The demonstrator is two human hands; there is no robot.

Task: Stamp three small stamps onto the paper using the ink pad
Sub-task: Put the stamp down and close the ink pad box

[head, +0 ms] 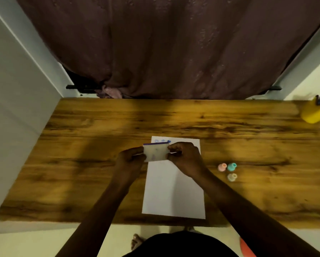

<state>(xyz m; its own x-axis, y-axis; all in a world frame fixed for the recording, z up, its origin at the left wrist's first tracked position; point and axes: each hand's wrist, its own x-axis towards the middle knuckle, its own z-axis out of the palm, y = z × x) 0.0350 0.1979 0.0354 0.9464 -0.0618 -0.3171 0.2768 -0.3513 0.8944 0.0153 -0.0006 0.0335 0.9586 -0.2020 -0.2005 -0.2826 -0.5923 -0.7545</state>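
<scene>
A white sheet of paper [174, 190] lies on the wooden table [92, 149], with three small blue prints [163, 141] along its top edge. Above the paper's upper part, both hands hold the ink pad [156, 152], a small pale case with a purple edge. My left hand [131, 159] grips its left side and my right hand [183, 154] pinches its right side. Three small stamps stand to the right of the paper: a pink stamp [222, 167], a teal stamp [231, 166] and a beige stamp [232, 177].
A yellow container [315, 113] with a blue top sits at the table's far right corner. A dark curtain [164, 49] hangs behind the table. A wall runs along the left side. An orange object [247, 247] lies on the floor at bottom right.
</scene>
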